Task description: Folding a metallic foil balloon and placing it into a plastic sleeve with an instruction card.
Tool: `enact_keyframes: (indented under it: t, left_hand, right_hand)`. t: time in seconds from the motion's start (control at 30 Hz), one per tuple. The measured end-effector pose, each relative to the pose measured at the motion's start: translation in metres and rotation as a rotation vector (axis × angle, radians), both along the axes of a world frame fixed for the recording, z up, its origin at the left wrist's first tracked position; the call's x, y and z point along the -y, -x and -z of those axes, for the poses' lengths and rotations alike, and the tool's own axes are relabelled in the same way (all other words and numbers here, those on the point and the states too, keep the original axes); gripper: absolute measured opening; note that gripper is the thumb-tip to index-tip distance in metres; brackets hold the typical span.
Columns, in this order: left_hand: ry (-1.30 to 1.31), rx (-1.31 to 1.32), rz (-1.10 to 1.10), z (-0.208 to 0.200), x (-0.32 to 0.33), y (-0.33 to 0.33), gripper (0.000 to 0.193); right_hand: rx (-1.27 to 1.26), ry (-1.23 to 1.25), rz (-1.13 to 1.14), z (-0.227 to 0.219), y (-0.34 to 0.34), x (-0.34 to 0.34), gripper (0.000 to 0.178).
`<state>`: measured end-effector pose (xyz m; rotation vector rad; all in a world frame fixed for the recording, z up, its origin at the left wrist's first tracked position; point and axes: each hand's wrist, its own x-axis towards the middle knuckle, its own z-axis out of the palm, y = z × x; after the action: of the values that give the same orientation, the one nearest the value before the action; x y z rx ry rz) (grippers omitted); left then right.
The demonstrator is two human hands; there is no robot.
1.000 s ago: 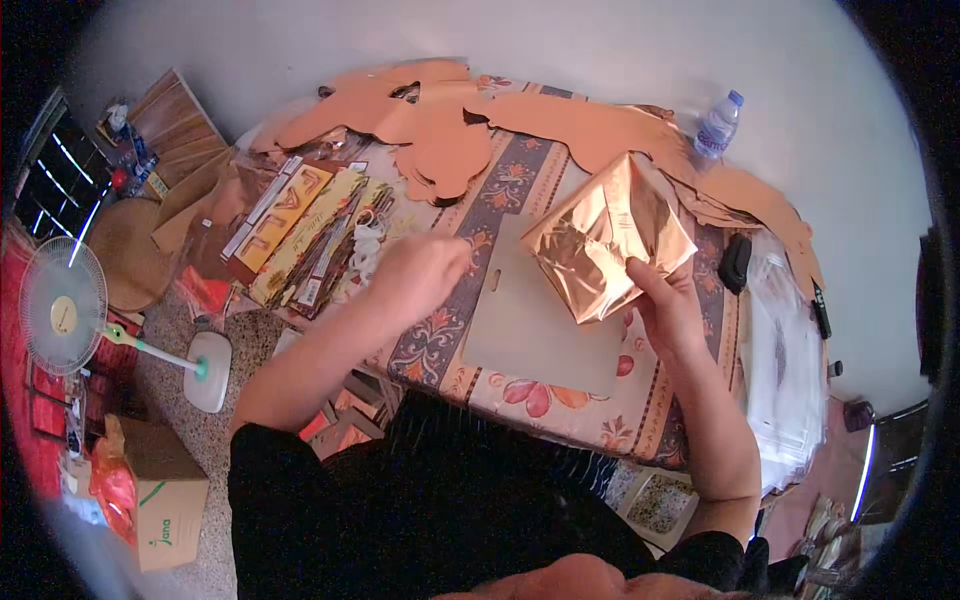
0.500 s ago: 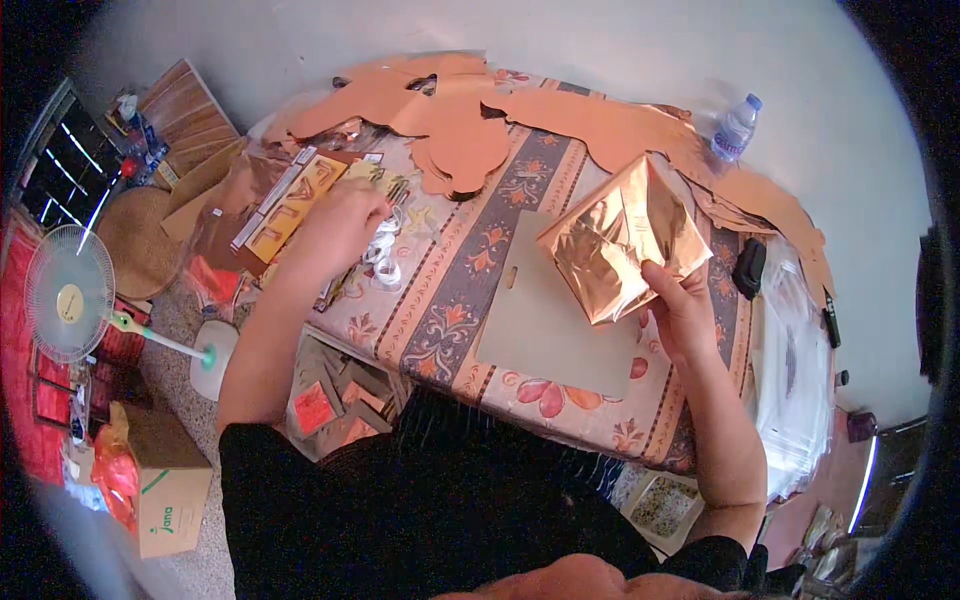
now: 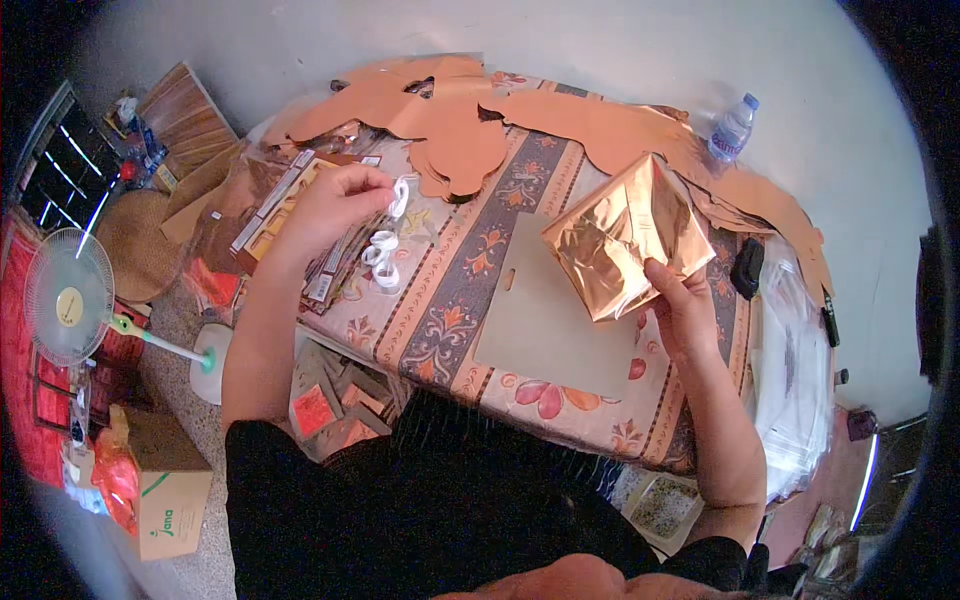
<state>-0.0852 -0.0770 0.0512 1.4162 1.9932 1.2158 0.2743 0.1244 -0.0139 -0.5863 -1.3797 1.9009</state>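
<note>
My left hand (image 3: 342, 207) is above the left part of the table, its fingertips pinching a small white coil of ribbon or string (image 3: 399, 198). Several more white coils (image 3: 380, 262) lie just below it, beside printed packages (image 3: 268, 215) that my left forearm partly covers. In my right hand (image 3: 686, 312) is a folded square of shiny copper-coloured foil (image 3: 628, 245), gripped at its lower right corner with the thumb on top. The foil hangs over a pale flat board (image 3: 535, 335) with a slot near its left edge.
Orange-brown cut-out sheets (image 3: 590, 125) run along the table's far edge. A water bottle (image 3: 733, 128) stands at the far right, near a black object (image 3: 747, 268) and clear plastic sheets (image 3: 790, 370). A fan (image 3: 70, 300) and cardboard box (image 3: 172, 500) are at left.
My left hand has lifted slightly with one white coil pinched in its fingertips, away from the other coils. The foil in my right hand has barely shifted.
</note>
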Motion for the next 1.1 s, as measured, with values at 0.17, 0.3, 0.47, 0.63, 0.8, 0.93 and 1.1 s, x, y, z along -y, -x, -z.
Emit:
enact_keyframes:
  t: [0.17,0.3,0.47,0.63,0.8,0.93,1.1]
  left_hand:
    - [0.022,0.329,0.154,0.004,-0.019,-0.024,0.012]
    - [-0.030,0.204,0.269,0.025,-0.046,-0.081,0.009]
    - [-0.158,-0.415,0.536,0.038,-0.066,-0.132,0.011]
    - [-0.318,-0.769,0.645,0.060,-0.073,-0.134,0.015]
    - [-0.290,-0.733,0.433,0.054,-0.048,-0.105,0.018]
    - [-0.319,-0.736,0.431,0.055,-0.034,-0.101,0.017]
    - [-0.295,-0.702,0.457,0.068,-0.029,-0.108,0.022]
  right_hand:
    - [-0.034,-0.001,-0.011,-0.006,-0.002,-0.002,0.019]
    - [-0.049,0.016,0.113,-0.006,-0.004,-0.013,0.017]
    - [-0.114,0.022,0.051,-0.007,-0.007,-0.018,0.015]
    - [-0.042,0.024,0.094,-0.009,-0.008,-0.019,0.021]
    - [0.043,-0.043,-0.120,-0.026,-0.026,-0.028,0.020]
    - [0.395,-0.079,-0.304,-0.042,-0.017,-0.017,0.021]
    - [0.568,-0.006,-0.454,-0.034,0.003,-0.018,0.016]
